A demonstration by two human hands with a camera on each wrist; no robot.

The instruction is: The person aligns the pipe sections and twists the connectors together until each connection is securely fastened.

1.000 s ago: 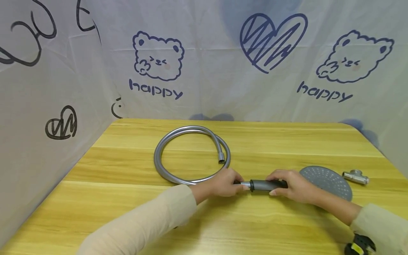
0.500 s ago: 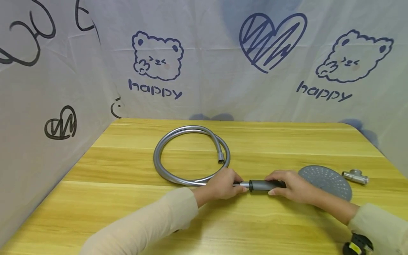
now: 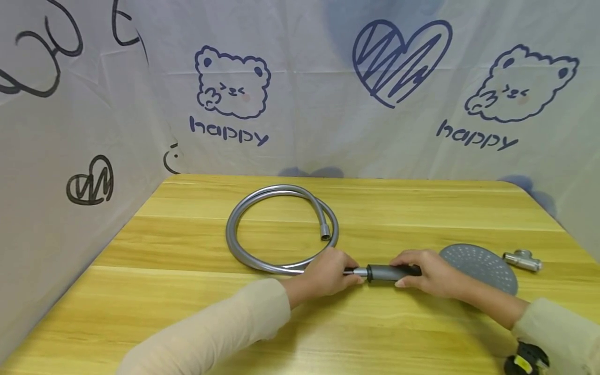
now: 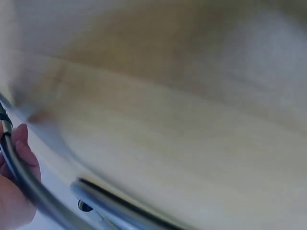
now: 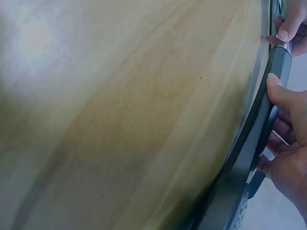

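A grey shower head lies to the right, its perforated round face up and partly hidden behind my right forearm. Its handle points left. My right hand grips that handle with thumb and fingers; the right wrist view shows the thumb along it. At the handle's end, my left hand pinches the metal connector of a coiled silver shower hose. The connector meets the handle end; how far it is threaded on cannot be seen. In the left wrist view the hose runs past my left fingers.
The hose's other end lies loose inside the coil. A metal T-shaped pipe fitting lies right of the shower head. All rest on a wooden table, backed by a white cloth with drawings.
My left thumb has shifted slightly at the connector. The right hand, shower head and coil stay nearly in the same places.
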